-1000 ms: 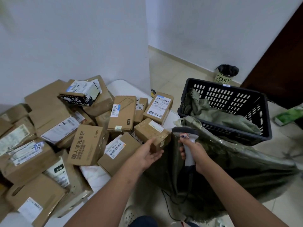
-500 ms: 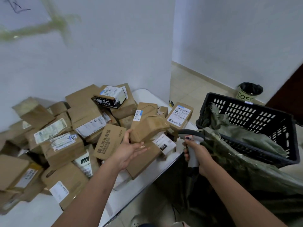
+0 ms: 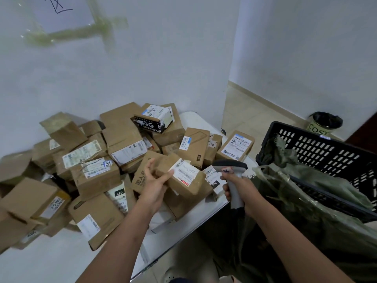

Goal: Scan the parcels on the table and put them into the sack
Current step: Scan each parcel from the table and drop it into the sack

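Held parcel (image 3: pixel 184 176): small brown cardboard box, raised clear of the heap, white barcode label turned up and toward 3 o'clock, corners scuffed.
Left hand (image 3: pixel 155 185): curled round the parcel's 9 o'clock end, thumb on top beside the label, fingers underneath.
Right hand (image 3: pixel 237 187): wrapped tight round the grey grip of the scanner (image 3: pixel 230 167), dark head just beside the label at 3 o'clock (touching or not, cannot tell).
Sack (image 3: pixel 306 203): olive green, crumpled, mouth open at 3 to 4 o'clock of the hands, draped against the black basket (image 3: pixel 326 152).
Pile of parcels (image 3: pixel 91 166): brown boxes heaped on the white table (image 3: pixel 51 260), 9 to 12 o'clock of the held one, several tilted.
Bin (image 3: pixel 323 124): at 2 o'clock, on the floor by the wall, black liner.
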